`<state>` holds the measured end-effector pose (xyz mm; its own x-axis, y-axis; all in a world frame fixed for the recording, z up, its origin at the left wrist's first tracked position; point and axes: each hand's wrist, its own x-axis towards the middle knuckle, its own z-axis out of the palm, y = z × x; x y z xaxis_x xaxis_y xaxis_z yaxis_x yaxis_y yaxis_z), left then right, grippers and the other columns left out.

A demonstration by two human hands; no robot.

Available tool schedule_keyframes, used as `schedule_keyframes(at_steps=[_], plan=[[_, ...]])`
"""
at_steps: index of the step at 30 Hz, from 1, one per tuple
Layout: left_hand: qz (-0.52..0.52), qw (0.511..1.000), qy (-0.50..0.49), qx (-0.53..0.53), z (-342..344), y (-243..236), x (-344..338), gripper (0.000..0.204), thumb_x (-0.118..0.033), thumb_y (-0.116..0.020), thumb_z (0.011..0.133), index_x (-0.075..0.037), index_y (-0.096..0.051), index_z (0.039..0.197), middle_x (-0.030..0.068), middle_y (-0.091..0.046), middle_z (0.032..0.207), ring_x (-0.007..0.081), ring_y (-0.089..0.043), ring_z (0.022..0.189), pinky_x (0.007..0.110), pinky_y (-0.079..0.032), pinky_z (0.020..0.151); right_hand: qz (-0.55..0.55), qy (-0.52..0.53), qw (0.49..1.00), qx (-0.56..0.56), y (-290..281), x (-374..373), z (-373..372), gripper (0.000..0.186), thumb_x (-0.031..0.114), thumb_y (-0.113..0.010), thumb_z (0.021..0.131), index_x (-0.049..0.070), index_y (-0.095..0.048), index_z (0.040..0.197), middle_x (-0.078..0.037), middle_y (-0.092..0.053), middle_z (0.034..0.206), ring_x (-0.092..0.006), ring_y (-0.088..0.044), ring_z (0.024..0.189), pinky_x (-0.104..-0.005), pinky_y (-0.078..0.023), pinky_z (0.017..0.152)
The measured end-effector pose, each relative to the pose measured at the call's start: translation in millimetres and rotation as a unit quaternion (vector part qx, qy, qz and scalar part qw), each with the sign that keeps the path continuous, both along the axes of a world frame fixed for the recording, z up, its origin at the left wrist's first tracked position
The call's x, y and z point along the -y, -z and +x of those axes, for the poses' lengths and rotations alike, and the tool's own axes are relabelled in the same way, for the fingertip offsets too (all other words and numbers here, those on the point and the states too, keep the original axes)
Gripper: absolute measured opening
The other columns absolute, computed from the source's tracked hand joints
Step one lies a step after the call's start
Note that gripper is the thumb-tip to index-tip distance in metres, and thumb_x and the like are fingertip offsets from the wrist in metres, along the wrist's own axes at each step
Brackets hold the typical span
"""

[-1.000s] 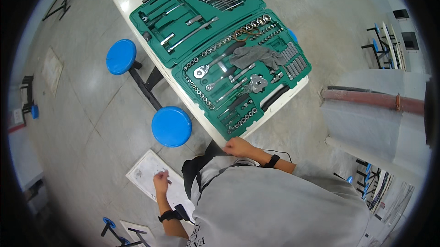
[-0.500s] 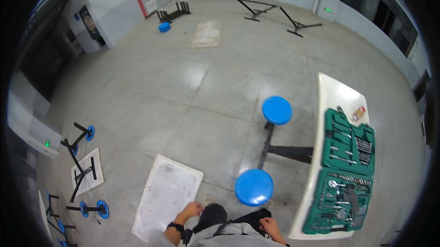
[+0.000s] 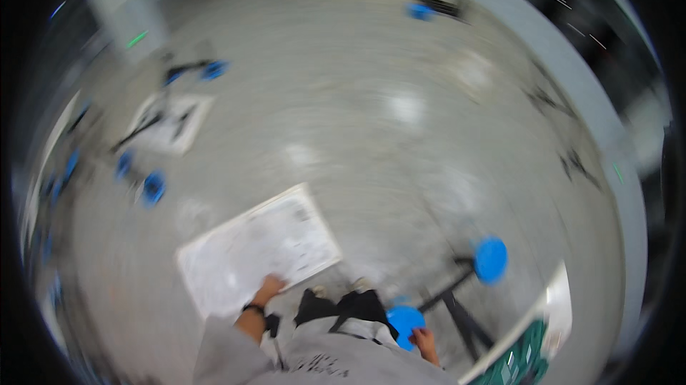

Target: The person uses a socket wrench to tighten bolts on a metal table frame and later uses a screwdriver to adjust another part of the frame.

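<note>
My left hand (image 3: 270, 288) hangs in front of a white tabletop panel (image 3: 246, 242) that lies on the floor. To the right of my legs, my right hand (image 3: 424, 341) appears over the edge of a round blue stool seat (image 3: 406, 324); whether it touches the seat I cannot tell. No held thing shows in either hand, and motion blur smears the fingers. Another round blue seat (image 3: 491, 260) sits farther out on the same black metal frame (image 3: 446, 292).
At the lower right a white table (image 3: 557, 313) carries a green tool case (image 3: 514, 356), partly cut off. To the left, black frame parts lie on another white panel (image 3: 196, 124), near loose blue seats (image 3: 153, 188). More black frames (image 3: 579, 167) stand by the right wall.
My view has swung to the left, so the table, tool case and stools have shifted right and down. The white panel has turned in view. My right hand now overlaps the near blue seat.
</note>
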<state>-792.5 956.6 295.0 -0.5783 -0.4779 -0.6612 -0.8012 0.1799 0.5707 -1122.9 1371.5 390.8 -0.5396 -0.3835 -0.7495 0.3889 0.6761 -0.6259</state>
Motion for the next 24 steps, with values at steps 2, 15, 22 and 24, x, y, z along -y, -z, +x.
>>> schedule_keyframes(at_steps=[2,15,22,24], plan=[[0.034,0.998,-0.039,-0.035,-64.7,-38.5,-14.3,0.035,-0.035,-0.054,0.079,-0.005,-0.065,0.068,0.0114,-0.060,0.054,0.0244,-0.060,0.051,0.037,-0.048,0.053,0.043,-0.016,0.998,0.035,8.7,-9.6,-37.8,0.020,0.019,-0.055,0.083,0.000,-0.060,0.080,-0.011,-0.063,0.070,-0.0168,-0.059,0.059,-0.0289,-0.047,0.052],[-0.123,0.788,-0.600,0.056,-30.8,-80.1,-149.6,0.028,-0.022,-0.049,0.079,0.002,-0.059,0.070,0.0195,-0.060,0.064,0.0321,-0.061,0.060,0.041,-0.049,0.060,0.089,-0.419,0.895,0.126,73.1,212.4,-324.8,0.024,0.028,-0.052,0.081,0.007,-0.061,0.089,-0.015,-0.063,0.079,-0.0271,-0.062,0.071,-0.0378,-0.050,0.055],[-0.329,0.886,-0.307,0.112,-82.5,-25.0,-255.2,0.015,-0.022,-0.057,0.067,-0.009,-0.061,0.060,0.0113,-0.059,0.066,0.0305,-0.056,0.065,0.043,-0.043,0.059,-0.012,-0.781,0.360,-0.510,181.6,502.8,-595.7,0.014,0.015,-0.057,0.075,0.003,-0.060,0.081,-0.010,-0.057,0.064,-0.0228,-0.059,0.062,-0.0320,-0.048,0.055],[-0.309,0.853,-0.370,0.200,-119.6,12.4,-301.2,0.012,-0.024,-0.062,0.065,-0.013,-0.066,0.069,0.0063,-0.063,0.071,0.0251,-0.059,0.069,0.038,-0.046,0.070,-0.087,-0.656,0.635,-0.399,168.5,565.5,-540.6,0.020,0.017,-0.058,0.073,0.004,-0.062,0.086,-0.014,-0.059,0.077,-0.0245,-0.058,0.070,-0.0364,-0.048,0.063]])
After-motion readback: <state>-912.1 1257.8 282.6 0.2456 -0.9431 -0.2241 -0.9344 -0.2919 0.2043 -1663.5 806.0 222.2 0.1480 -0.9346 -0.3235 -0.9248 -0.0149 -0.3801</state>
